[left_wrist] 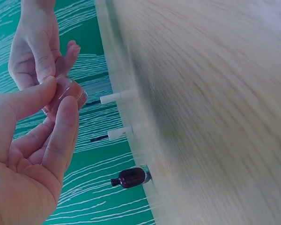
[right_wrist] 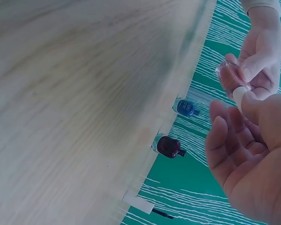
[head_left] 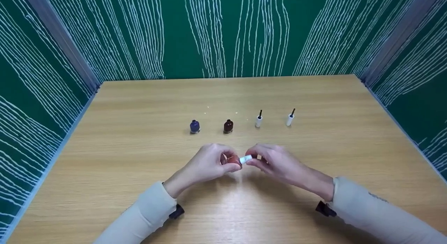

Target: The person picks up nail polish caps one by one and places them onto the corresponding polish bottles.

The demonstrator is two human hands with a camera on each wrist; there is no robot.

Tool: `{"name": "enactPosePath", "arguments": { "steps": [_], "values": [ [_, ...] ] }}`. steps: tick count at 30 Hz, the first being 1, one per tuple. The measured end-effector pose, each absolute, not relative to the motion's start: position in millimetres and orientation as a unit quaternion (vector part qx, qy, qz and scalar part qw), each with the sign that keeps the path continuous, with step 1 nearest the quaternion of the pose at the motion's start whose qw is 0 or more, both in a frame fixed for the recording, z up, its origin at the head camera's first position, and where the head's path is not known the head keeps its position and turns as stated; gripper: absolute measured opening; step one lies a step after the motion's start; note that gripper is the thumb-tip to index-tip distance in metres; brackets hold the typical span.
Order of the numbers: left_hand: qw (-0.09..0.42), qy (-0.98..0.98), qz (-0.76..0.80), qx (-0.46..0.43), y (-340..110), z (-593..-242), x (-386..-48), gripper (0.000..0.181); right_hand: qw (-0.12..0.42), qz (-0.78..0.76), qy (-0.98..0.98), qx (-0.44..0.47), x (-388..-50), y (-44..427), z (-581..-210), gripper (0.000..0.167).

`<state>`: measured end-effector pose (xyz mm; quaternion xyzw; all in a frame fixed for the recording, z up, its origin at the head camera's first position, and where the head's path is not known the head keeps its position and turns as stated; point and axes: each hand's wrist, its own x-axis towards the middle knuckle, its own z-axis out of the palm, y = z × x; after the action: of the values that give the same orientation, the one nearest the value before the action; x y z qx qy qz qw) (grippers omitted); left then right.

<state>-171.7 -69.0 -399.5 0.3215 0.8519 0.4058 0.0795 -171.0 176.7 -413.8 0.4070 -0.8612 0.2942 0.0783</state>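
Observation:
My left hand (head_left: pixel 213 162) pinches a small glass bottle of reddish nail polish (head_left: pixel 234 161) between thumb and fingers, tilted above the table. At its neck is a white cap (head_left: pixel 246 159), which my right hand (head_left: pixel 276 163) pinches with thumb and forefinger. In the right wrist view the cap (right_wrist: pixel 240 96) meets the bottle (right_wrist: pixel 230 77); whether it is screwed tight I cannot tell. Beyond the hands stand an uncapped blue polish bottle (head_left: pixel 195 126) and an uncapped dark red one (head_left: pixel 228 126). Right of them, two white brush caps (head_left: pixel 258 121) (head_left: pixel 290 119) stand with their black brushes upward.
The wooden table (head_left: pixel 139 107) has green walls (head_left: pixel 181 34) with white wavy lines at its back and sides. A few tiny white specks (head_left: pixel 236 113) lie behind the bottles. Dark wrist-worn devices (head_left: pixel 176 212) show below the sleeves.

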Motion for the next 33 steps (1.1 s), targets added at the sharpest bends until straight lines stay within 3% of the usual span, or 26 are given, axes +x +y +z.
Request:
{"name": "enactPosePath", "arguments": {
  "steps": [8,12,20,33],
  "values": [
    [0.071,0.856,0.392,0.329,-67.3,-397.9,-172.1,0.010,0.025,0.317,-0.870,0.376,-175.1,176.7,-411.7,0.026],
    [0.074,0.856,0.394,0.326,-66.3,-399.2,-173.2,0.010,0.004,0.343,-0.855,0.390,-177.4,182.3,-413.1,0.023],
    [0.089,0.847,0.413,0.322,-66.2,-400.0,-175.5,0.011,0.071,0.345,-0.816,0.459,-177.7,186.6,-417.2,0.023],
    [0.071,0.850,0.401,0.334,-66.4,-398.1,-172.6,0.012,0.104,0.320,-0.832,0.441,-173.6,180.9,-415.9,0.009]
  ]
}}
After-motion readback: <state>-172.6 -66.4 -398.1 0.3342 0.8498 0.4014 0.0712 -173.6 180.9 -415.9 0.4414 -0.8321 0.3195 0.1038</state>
